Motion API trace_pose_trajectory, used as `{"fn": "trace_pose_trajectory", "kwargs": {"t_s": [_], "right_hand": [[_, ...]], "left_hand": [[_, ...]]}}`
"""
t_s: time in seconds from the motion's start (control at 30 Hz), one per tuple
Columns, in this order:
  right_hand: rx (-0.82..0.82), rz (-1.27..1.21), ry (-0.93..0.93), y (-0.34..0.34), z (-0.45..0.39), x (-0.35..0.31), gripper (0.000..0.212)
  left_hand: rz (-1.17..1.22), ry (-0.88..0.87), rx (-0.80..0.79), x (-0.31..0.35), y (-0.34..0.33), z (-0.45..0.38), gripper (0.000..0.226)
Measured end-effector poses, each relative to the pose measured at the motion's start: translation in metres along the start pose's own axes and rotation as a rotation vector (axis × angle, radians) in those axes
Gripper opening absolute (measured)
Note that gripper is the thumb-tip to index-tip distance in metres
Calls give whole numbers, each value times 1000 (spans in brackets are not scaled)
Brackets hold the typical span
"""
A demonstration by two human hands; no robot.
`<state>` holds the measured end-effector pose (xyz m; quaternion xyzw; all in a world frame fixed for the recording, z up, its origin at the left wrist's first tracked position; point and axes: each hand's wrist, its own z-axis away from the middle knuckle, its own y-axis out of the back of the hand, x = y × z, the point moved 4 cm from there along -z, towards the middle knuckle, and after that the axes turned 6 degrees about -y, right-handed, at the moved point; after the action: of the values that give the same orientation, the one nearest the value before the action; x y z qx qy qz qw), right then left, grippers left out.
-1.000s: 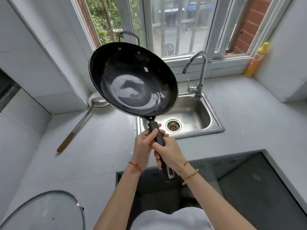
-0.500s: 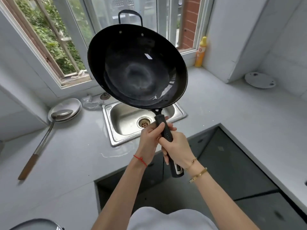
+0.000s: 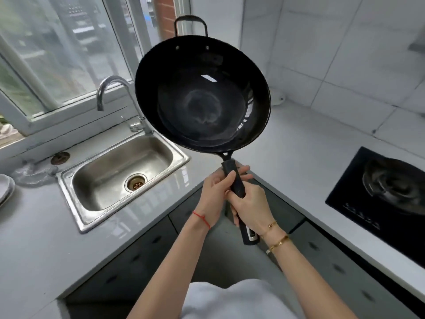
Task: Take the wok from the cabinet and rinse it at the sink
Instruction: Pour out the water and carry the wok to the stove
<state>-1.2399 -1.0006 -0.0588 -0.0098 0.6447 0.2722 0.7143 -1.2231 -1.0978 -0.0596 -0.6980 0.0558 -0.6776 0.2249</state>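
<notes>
A black wok (image 3: 202,93) with a loop handle on its far rim is held up in the air, tilted so its wet, shiny inside faces me. Its long black handle runs down to my hands. My left hand (image 3: 216,192) grips the handle just below the bowl, and my right hand (image 3: 250,206) grips it lower down. The wok hangs to the right of the steel sink (image 3: 69,180), above the counter's corner. The tap (image 3: 119,88) curves over the sink's back edge; no water runs from it.
A black hob (image 3: 386,194) lies in the grey counter (image 3: 299,143) at the right. White plates (image 3: 4,189) sit at the left edge beside the sink. Dark cabinet fronts (image 3: 138,256) run below the counter. A window (image 3: 57,54) stands behind the sink.
The view has swung to the right, so the sink now lies at the left and the hob has come into sight. The wok stays raised in both hands, now off to the sink's right.
</notes>
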Motion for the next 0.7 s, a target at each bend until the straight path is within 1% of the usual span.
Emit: {"fn": "trace_pose_trajectory", "kwargs": {"t_s": [0.13,0.33,0.47,0.7], "right_hand": [[101,-12,-60,33,4,25,26],[255,-44,-118,70,16,49,29],[354,-64,-183,86,24,63,27],[550,-122,-295,97,46,77,23]], "left_hand": [[-14,38,-36,-27,-35,-7,29],[-56,107,-139,-51,-74,-13,23],[-64,194,-244,-64,-93,-17,21],[-84,299,-505,-76,-118,-17,19]]}}
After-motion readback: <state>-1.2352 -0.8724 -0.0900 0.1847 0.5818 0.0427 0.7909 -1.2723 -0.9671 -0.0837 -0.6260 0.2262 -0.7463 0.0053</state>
